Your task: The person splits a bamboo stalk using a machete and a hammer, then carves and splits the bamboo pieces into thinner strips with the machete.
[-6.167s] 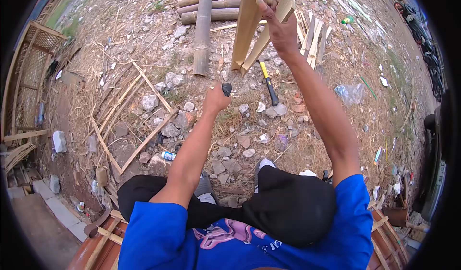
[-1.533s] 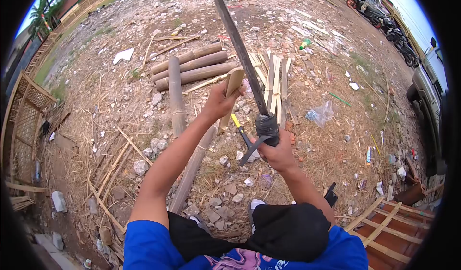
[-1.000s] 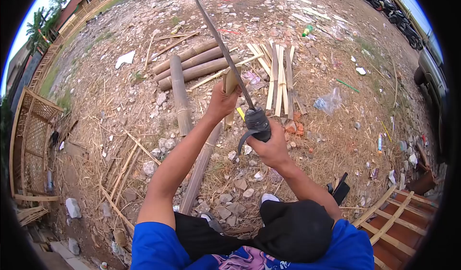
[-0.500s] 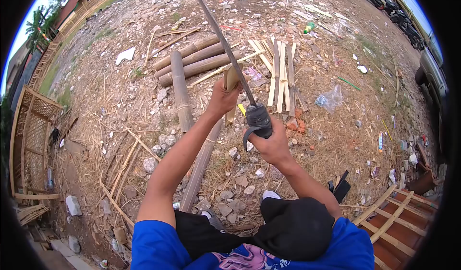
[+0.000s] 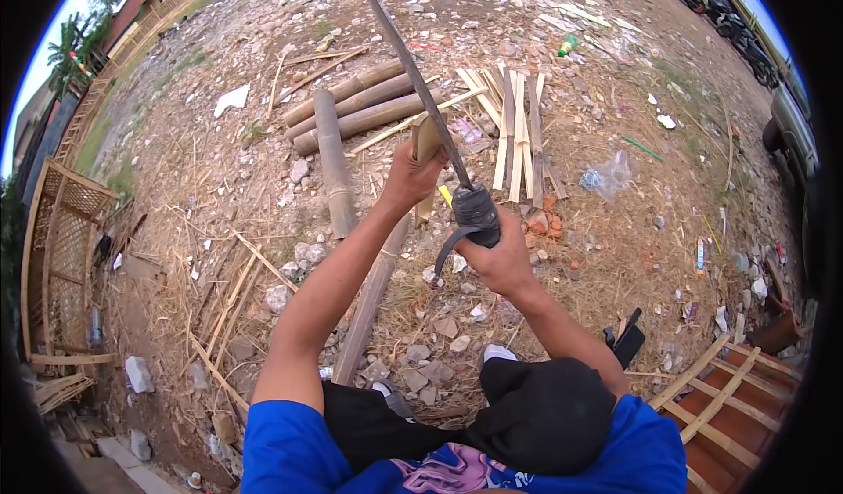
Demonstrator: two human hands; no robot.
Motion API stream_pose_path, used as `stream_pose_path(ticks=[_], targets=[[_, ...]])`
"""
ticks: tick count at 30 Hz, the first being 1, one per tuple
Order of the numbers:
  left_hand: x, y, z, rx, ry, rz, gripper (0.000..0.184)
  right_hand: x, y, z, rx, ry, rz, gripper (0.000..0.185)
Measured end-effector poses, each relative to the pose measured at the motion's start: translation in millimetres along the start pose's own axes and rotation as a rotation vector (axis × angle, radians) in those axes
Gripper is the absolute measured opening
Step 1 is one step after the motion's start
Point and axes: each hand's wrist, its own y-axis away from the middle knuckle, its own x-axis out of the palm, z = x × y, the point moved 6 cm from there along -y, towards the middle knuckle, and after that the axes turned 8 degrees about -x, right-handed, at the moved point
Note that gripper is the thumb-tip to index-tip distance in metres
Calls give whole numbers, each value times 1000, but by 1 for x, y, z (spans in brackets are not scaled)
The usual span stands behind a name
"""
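Observation:
My right hand (image 5: pixel 503 255) is closed round the black-wrapped handle of a machete (image 5: pixel 406 55), whose long dark blade points up and away to the left. A loose black strap (image 5: pixel 450 250) hangs from the handle. Upright in the closed fingers of my left hand (image 5: pixel 413 178) is a piece of split bamboo (image 5: pixel 428 137). The blade passes close along its right side; I cannot tell whether they touch. Beyond my hands lie several thick bamboo poles (image 5: pixel 378 118) and, to their right, a pile of split bamboo strips (image 5: pixel 518 143).
A bamboo pole (image 5: pixel 373 305) lies on the rubble ground near my feet. Woven bamboo panels (image 5: pixel 66 257) stand at the left. A slatted bamboo frame (image 5: pixel 724 389) is at the lower right, near a black object (image 5: pixel 626 340). Motorbikes (image 5: pixel 729 24) and a vehicle (image 5: pixel 795 134) stand at the right.
The machete handle and my right hand have shifted slightly, and the strap hangs lower. My left hand still grips the bamboo. The view has moved a little.

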Motion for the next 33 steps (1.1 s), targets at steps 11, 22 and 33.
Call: stream_pose_path(ticks=[11,22,33], targets=[[4,12,-3,-73,-114,-127,27,7,2,0,11,-10,-1,28],[16,-3,-62,-29,-185,-133,25,-8,-2,57,-106,-20,-24,31],[11,20,30,-218,-3,-133,31,4,3,7,26,32,19,31]])
